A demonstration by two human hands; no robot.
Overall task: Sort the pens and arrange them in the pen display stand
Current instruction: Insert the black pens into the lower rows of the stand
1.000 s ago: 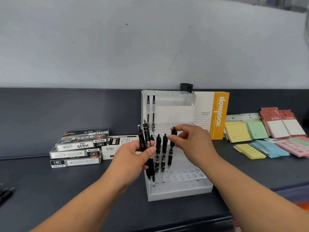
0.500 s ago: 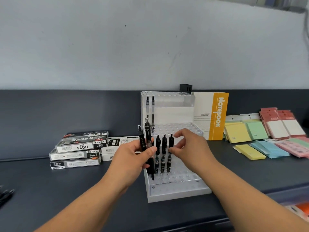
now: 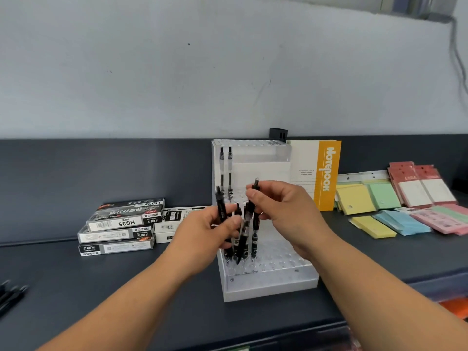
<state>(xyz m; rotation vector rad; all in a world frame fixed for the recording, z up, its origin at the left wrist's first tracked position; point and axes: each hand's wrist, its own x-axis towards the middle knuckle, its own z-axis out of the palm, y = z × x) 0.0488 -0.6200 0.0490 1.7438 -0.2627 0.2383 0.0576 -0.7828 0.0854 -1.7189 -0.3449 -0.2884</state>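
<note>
Left hand (image 3: 207, 228) curled round a spare black pen (image 3: 219, 206), upright and blurred, so cannot tell if more than one. Right hand (image 3: 286, 211) pinching second black pen (image 3: 249, 214) near its top, tilted, tip down over near tier of display stand (image 3: 273, 286), just beside standing pens (image 3: 254, 238).

Straighten to vertical before lowering. Aim for next free hole right of the row. Keep left hand off the row to avoid knocks.

Probably early in task: most holes free, only two clear pens (image 3: 230, 168) in far tier.

- Loose dark pens (image 3: 10, 295) at far-left edge of bench (image 3: 63, 287), to fetch later.
- Pen boxes (image 3: 119, 224) stacked left of stand.
- Notebook (image 3: 326, 173) propped at stand's right.
- Sticky-note pads (image 3: 353, 198) far right.

No obstacle but own left hand crowding the row.
</note>
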